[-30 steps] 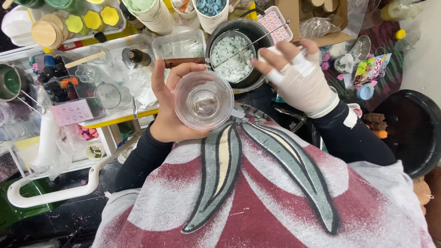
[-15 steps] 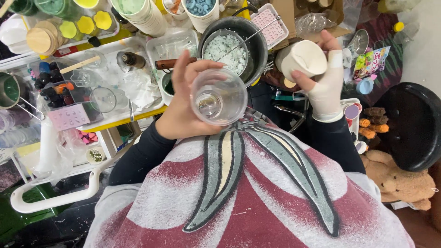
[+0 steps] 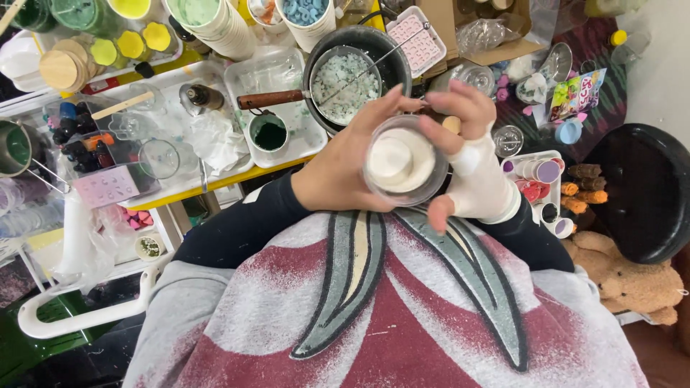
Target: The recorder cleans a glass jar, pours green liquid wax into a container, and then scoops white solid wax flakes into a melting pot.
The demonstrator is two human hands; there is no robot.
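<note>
My left hand (image 3: 341,172) grips a clear glass cup (image 3: 431,190) from the left and holds it over my lap, mouth up toward the camera. A round white wax lump (image 3: 399,159) sits inside the cup. My right hand (image 3: 471,162), in a white wrap, curls round the cup's right side, fingers over the far rim and thumb at the near rim. Both hands hover just in front of the yellow-edged table (image 3: 215,188).
A black pot (image 3: 392,54) with a strainer of pale green-white chips (image 3: 343,75) stands just beyond the hands. Left of it is a clear tray (image 3: 248,75) with a small cup of dark green liquid (image 3: 270,134). A black round tub (image 3: 647,190) and a teddy bear (image 3: 636,284) are at right.
My right hand brought the white wax lump from the right and set it into the glass cup. The cup has shifted right, and my right hand now wraps its side.
</note>
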